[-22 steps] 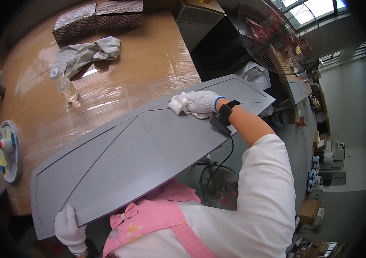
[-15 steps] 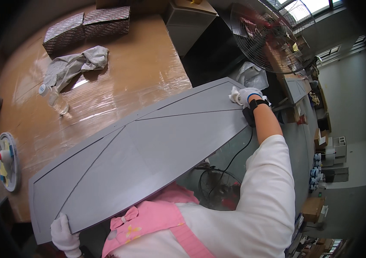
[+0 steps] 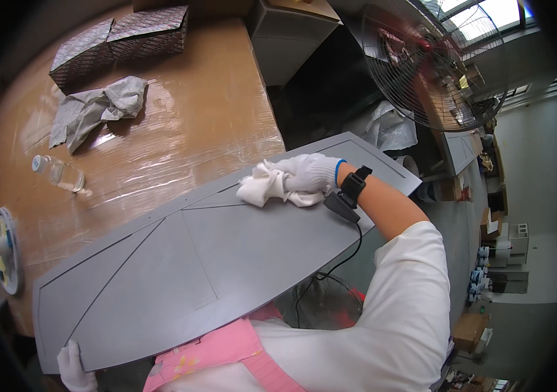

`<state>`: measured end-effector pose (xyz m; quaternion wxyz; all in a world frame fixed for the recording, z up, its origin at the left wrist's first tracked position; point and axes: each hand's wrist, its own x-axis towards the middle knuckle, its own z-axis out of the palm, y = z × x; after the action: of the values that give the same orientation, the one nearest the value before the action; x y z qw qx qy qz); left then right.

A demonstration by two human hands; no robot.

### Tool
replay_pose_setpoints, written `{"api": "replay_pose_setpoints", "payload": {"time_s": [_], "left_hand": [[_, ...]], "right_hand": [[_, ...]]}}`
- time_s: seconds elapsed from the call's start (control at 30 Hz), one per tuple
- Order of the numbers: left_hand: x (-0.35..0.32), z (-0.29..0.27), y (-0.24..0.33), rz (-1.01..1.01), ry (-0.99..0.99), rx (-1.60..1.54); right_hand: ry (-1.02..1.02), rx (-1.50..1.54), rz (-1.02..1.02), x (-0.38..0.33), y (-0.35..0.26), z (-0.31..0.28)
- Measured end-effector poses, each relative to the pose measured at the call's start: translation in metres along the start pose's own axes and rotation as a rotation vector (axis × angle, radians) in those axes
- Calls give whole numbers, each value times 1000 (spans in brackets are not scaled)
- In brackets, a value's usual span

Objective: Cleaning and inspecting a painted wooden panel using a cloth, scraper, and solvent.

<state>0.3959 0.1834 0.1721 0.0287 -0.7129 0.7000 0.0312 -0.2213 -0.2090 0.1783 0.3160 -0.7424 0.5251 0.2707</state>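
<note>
A long grey panel (image 3: 239, 255) with thin grooved lines and an angled outline lies slantwise before me, its upper side over the table. My right hand (image 3: 314, 175), in a white knitted glove with a blue cuff edge, is closed on a white cloth (image 3: 262, 186) and presses it on the panel's right half. My left hand (image 3: 76, 367), also gloved in white, grips the panel's lower left edge. Its thumb lies on top; the other fingers are mostly hidden. A black strapped device (image 3: 352, 189) with a cable sits on my right wrist.
The film-covered brown table (image 3: 193, 111) bears a crumpled grey cloth (image 3: 102, 108), a clear bottle (image 3: 63, 175), a patterned box (image 3: 121, 42) and a round tray (image 3: 12, 268) with a red-tipped bottle. A wire-caged fan (image 3: 429, 65) stands at upper right. Another fan cage (image 3: 327, 300) shows below the panel.
My right hand has swept the white cloth from the panel's far right end leftward toward its middle. The panel's left end and my left hand appear slightly lower and further left in view.
</note>
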Motion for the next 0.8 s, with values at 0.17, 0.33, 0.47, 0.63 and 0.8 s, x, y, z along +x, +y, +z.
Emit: {"api": "replay_pose_setpoints", "payload": {"time_s": [0.17, 0.33, 0.47, 0.63, 0.8], "left_hand": [[-25, 22, -37, -39, -25, 44], [-25, 20, -23, -115, -78, 101], [-13, -2, -5, -100, -153, 120], [-20, 9, -15, -13, -56, 71], [16, -27, 41, 82, 91, 92]], "right_hand": [[60, -76, 357, 28, 151, -24], [124, -67, 508, 40, 172, -18], [29, -12, 219, 45, 60, -16], [-22, 262, -133, 18, -26, -14], [331, 1362, -272, 20, 28, -48]]}}
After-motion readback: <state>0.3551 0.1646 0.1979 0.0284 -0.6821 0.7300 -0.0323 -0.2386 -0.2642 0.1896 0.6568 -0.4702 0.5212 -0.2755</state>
